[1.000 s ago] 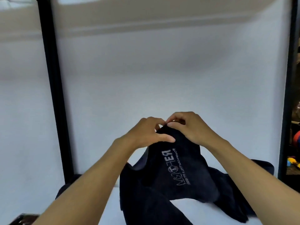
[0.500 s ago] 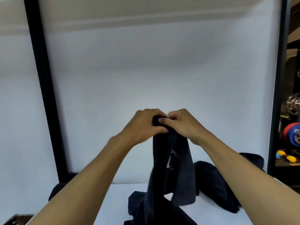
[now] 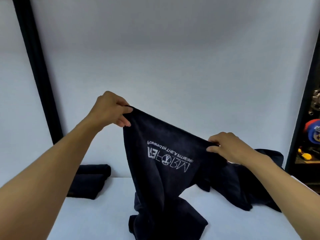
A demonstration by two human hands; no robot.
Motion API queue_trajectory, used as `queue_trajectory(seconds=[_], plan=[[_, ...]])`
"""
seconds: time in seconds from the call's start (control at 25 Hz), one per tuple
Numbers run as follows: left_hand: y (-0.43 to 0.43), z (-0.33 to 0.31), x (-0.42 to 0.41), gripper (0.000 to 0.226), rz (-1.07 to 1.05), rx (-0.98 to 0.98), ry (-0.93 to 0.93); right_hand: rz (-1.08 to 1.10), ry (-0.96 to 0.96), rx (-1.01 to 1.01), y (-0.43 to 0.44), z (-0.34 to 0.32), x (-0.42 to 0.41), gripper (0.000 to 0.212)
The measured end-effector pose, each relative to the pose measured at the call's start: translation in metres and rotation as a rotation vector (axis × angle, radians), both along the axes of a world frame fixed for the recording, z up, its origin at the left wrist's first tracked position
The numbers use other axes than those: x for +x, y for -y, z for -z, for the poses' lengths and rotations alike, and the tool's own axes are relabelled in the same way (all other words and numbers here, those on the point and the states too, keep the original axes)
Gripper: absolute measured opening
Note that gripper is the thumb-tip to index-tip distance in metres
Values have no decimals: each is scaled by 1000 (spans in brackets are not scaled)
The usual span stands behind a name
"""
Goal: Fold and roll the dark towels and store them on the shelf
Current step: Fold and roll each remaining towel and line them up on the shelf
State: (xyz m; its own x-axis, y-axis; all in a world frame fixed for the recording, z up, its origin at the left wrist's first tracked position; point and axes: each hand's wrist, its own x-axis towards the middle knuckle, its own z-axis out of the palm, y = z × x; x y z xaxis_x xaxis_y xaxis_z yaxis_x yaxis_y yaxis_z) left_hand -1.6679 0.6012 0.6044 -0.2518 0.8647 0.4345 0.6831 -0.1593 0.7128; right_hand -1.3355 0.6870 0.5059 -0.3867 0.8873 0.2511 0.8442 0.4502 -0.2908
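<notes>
White table [image 3: 97,213] under all: your dark towel [image 3: 155,179] hangs spread above it, lower end pooled, likely stretched to square its edge for folding; loose heap [image 3: 242,187] right, rolled towels [image 3: 91,177] parked left; left hand [image 3: 110,110] and right hand [image 3: 226,148] each pinch a top corner.

White table [image 3: 97,220]: rolled towels [image 3: 90,179] at L, loose towel pile [image 3: 242,187] at R, held towel [image 3: 166,187] end bunched ctr.
</notes>
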Motion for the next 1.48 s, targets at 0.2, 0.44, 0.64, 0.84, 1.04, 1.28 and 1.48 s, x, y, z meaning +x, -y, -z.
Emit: queue_trajectory(seconds=[0.2, 0.44, 0.64, 0.84, 1.04, 1.28, 1.48], plan=[[-38, 3, -37, 13, -99, -76, 145, 21, -370, -78, -49, -38, -6, 7], [-43, -153, -47, 17, -99, 585, 290, -236, -1125, 324, -73, -258, -32, 13], [24, -225, -35, 27, 10, 882, 274, -432, -1233, 579, 3, -339, -19, 21], [76, -211, -36, 22, 50, 946, 276, -456, -1228, 623, 58, -316, -5, 18], [113, -166, -38, 20, -5, 975, 251, -459, -1185, 507, 110, -266, 0, 31], [128, -95, -43, 17, 13, 817, 312, -461, -1140, 252, 129, -204, 0, 13], [67, 13, -61, 13, -88, 540, 328, -220, -1119, 115, 76, -108, -29, 9]])
